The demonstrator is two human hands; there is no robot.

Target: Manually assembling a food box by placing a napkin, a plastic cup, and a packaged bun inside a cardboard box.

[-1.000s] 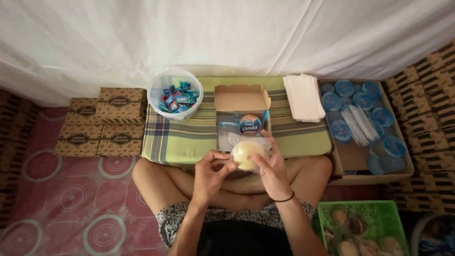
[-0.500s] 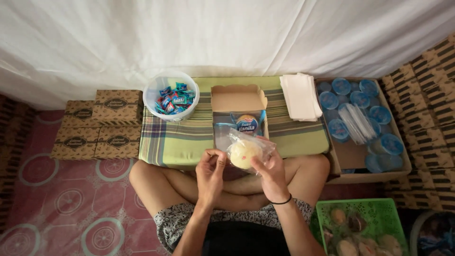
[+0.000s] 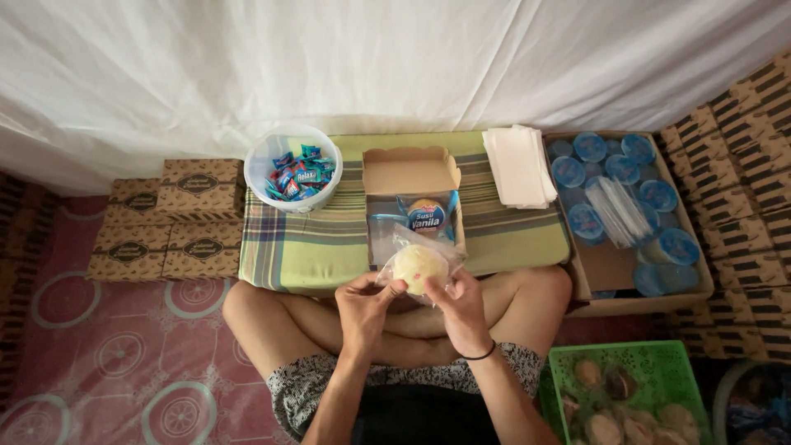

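Seated cross-legged behind a low cloth-covered table [image 3: 329,247], a person held a round pale bun in a clear plastic wrapper [image 3: 418,265] between both hands, just near of an open brown cardboard box [image 3: 409,173]. Over the past second the bun had been lifted a little toward that box and its wrapper had spread wider above it, so the wrapping looked loose rather than sealed (a judgement only). The left hand [image 3: 367,303] pinched the wrapper's left edge with thumb and fingers close together; the right hand [image 3: 461,306], with a dark band at the wrist, gripped the right side with fingers curled round it.

Inside the box lay a small packet with a round blue-and-white label [image 3: 427,214]. On the table's far left stood a white tub of small blue-wrapped sweets [image 3: 295,171]; on the far right lay a stack of white paper napkins [image 3: 517,165]. Right of the table, a cardboard tray held blue-lidded cups and clear-wrapped straws [image 3: 626,206]. Closed brown boxes with dark oval labels [image 3: 169,218] sat on the left, and a green basket of wrapped cakes [image 3: 626,395] stood near right.
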